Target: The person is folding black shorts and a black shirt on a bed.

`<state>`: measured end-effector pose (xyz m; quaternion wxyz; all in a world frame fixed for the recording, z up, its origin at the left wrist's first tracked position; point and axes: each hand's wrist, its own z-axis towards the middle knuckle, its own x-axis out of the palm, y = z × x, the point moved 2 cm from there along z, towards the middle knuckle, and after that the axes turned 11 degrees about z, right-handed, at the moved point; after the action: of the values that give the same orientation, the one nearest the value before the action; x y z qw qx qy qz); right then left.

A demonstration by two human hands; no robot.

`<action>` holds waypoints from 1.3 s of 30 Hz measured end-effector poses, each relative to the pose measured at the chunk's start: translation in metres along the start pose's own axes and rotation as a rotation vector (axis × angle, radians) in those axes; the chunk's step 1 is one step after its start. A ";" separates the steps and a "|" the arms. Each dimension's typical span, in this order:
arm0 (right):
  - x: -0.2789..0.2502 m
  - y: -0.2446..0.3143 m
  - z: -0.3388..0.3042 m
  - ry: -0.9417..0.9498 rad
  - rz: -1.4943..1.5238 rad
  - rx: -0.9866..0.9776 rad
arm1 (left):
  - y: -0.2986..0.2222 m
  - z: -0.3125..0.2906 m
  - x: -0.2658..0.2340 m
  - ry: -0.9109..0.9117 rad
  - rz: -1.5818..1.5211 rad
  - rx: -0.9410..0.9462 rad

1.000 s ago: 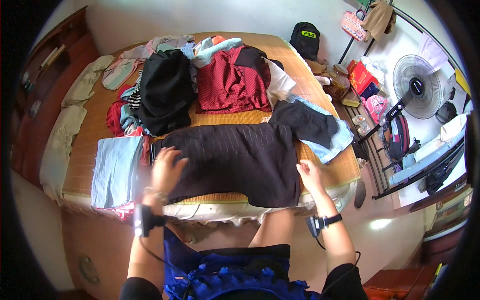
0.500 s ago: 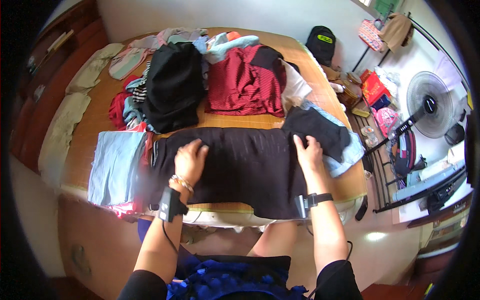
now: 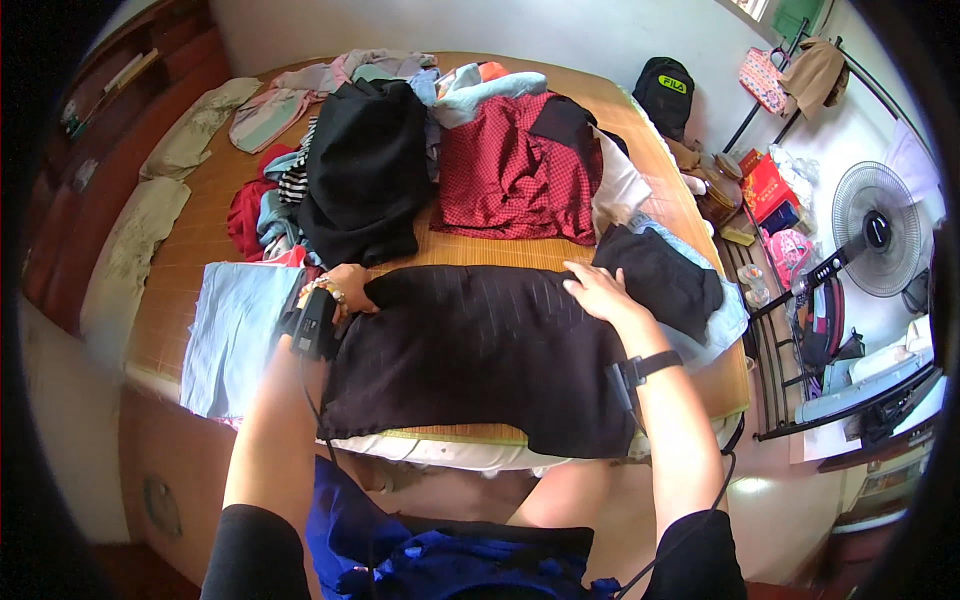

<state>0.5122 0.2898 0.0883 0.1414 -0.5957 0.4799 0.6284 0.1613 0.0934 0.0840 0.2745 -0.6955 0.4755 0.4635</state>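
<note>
Bright light glares off the floor (image 3: 752, 486); edges bend toward black corners.

Mat strip (image 3: 450, 250) open beyond black cloth (image 3: 480, 350), red garment (image 3: 515, 170) blocking

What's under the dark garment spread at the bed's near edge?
The woven mat shows along the far and near edges of the dark garment, so it likely lies on that. Anything beneath its middle is covered. The right hand is over its far right corner.
</note>
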 end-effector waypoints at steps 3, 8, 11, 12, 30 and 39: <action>-0.001 0.007 0.004 0.130 -0.133 0.094 | 0.014 -0.003 0.003 -0.055 -0.087 0.125; -0.012 0.008 -0.001 0.411 -0.095 0.266 | -0.005 -0.074 -0.054 -0.437 -0.164 0.330; -0.019 0.011 -0.021 0.179 -0.159 0.016 | 0.013 -0.085 -0.061 -0.539 -0.141 0.388; -0.026 0.016 -0.031 0.195 -0.093 -0.046 | 0.012 -0.093 -0.068 -0.572 -0.130 0.416; -0.097 0.058 -0.241 -0.496 0.119 -0.534 | -0.001 -0.290 -0.188 -0.869 -0.235 0.486; -0.119 0.064 -0.291 -0.396 0.631 -0.552 | 0.002 -0.356 -0.196 -1.117 -0.202 0.415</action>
<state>0.6719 0.0805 0.2714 -0.1316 -0.3044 0.4162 0.8466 0.2733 -0.1207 0.4109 0.6551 -0.3205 0.2715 0.6280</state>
